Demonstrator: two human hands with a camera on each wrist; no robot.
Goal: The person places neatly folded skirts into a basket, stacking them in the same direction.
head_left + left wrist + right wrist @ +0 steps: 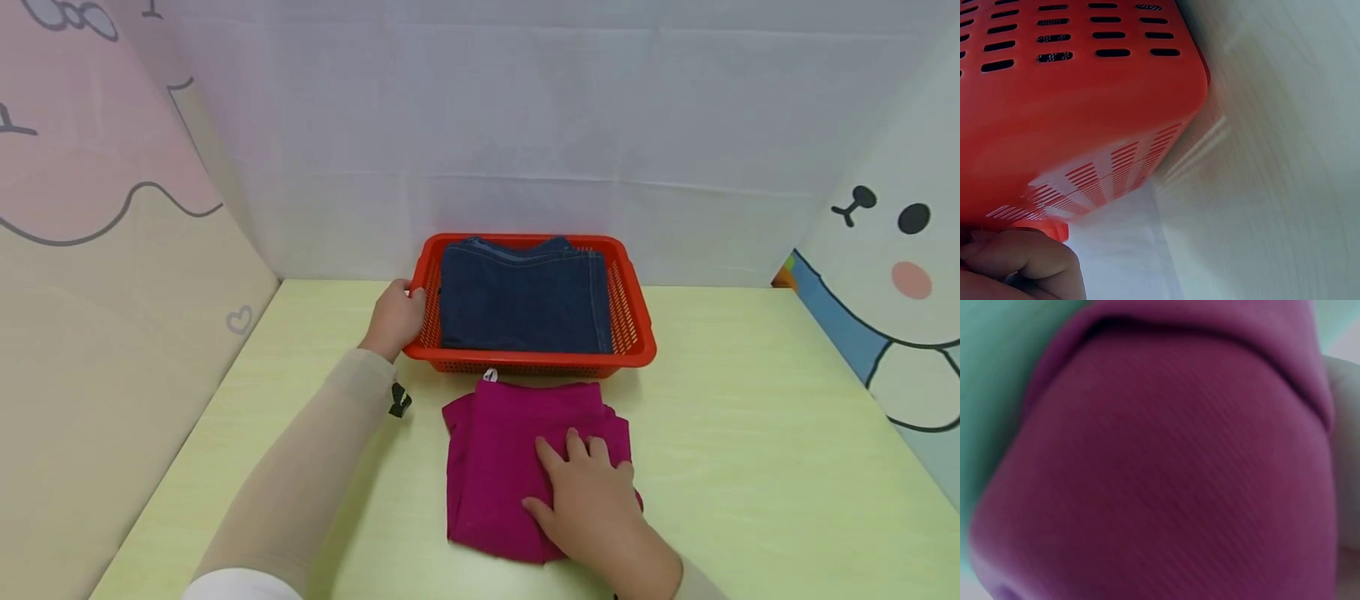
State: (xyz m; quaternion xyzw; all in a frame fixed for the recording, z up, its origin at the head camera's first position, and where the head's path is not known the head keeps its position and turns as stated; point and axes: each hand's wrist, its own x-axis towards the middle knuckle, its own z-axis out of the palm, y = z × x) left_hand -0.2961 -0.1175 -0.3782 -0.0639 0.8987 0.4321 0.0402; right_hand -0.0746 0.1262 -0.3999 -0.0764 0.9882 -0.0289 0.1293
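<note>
My left hand (397,317) grips the left rim of a red plastic basket (645,357); in the left wrist view its curled fingers (1041,256) show by the rim, below the basket's slotted wall (1085,119). Folded dark blue jeans (525,300) lie inside the basket. In front of it a folded magenta garment (502,467) with a small white tag lies on the table. My right hand (596,504) rests on the garment's right part, fingers spread. Close up, the magenta fabric (1166,469) fills most of the right wrist view, with part of the hand blurred at the right edge.
The pale yellow table (757,450) reaches back to a white sheet wall (525,125) close behind the basket. Printed cartoon panels stand at the left (112,333) and the right (892,250).
</note>
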